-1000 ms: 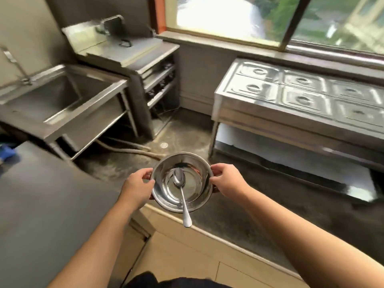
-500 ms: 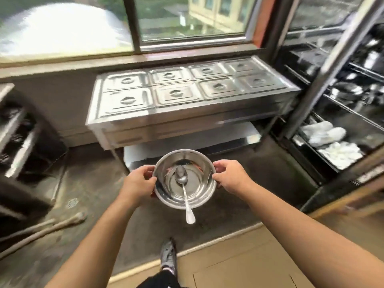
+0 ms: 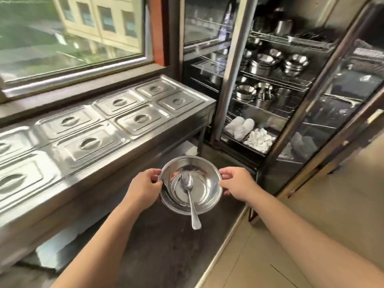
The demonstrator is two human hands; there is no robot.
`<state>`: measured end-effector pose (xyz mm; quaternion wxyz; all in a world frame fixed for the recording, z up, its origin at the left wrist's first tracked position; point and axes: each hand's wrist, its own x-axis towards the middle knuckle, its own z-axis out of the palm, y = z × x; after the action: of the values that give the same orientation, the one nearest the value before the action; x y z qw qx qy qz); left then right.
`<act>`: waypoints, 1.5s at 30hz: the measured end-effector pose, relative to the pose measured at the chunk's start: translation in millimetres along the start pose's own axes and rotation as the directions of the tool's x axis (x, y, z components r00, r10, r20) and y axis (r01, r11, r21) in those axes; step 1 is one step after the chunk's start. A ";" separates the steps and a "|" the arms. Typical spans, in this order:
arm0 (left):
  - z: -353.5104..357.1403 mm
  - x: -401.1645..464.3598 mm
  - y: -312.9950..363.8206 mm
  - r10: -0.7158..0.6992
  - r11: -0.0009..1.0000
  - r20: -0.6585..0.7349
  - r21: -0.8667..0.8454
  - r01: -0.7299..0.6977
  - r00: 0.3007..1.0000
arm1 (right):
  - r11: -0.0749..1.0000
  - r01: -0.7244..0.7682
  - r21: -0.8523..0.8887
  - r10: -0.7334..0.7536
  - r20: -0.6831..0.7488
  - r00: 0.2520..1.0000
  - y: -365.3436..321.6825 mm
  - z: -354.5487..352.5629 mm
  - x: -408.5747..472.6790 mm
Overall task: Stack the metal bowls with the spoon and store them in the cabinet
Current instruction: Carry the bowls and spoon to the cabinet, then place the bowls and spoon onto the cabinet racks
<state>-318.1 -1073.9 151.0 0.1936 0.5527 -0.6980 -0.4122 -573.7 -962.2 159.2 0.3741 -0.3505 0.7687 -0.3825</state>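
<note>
A long steel serving bench [image 3: 87,161] is seen running along the left under the window [image 3: 70,36], its top covered by lidded pans [image 3: 137,118] set in two rows. To the right, the cabinet [image 3: 276,84] is found standing open-fronted, with glass panels and wire shelves. On its middle shelves, stacks of metal bowls [image 3: 261,64] are lined up, with more bowls and steel cups on the shelf below; on the lowest shelf seen, white dishes [image 3: 241,125] are kept beside a tray of white spoons [image 3: 260,139]. Dark floor [image 3: 166,246] is met by pale tile at the lower right.

In the middle, held out above the floor between bench and cabinet, are the stacked bowls [image 3: 204,201]; a second rim can just be made out beneath the top one, though the count cannot be told. The stack is gripped at its left rim by the left hand [image 3: 144,189], fingers curled over the edge, and at its right rim by the right hand [image 3: 235,185], closed on the edge likewise. The spoon [image 3: 189,196] is laid inside the top bowl, its head resting in the bottom and its handle carried out over the near rim.
</note>
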 end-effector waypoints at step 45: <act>304.4 588.6 393.1 0.390 0.918 0.459 -0.127 -0.376 0.798 | 0.964 -0.078 0.256 0.203 -0.510 0.836 -16.3 -357.7 487.0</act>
<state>-964.5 -1492.6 174.1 0.1040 0.2791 -0.8146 -0.4977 -1102.2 -1255.0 176.5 0.2112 -0.1288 0.8174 -0.5203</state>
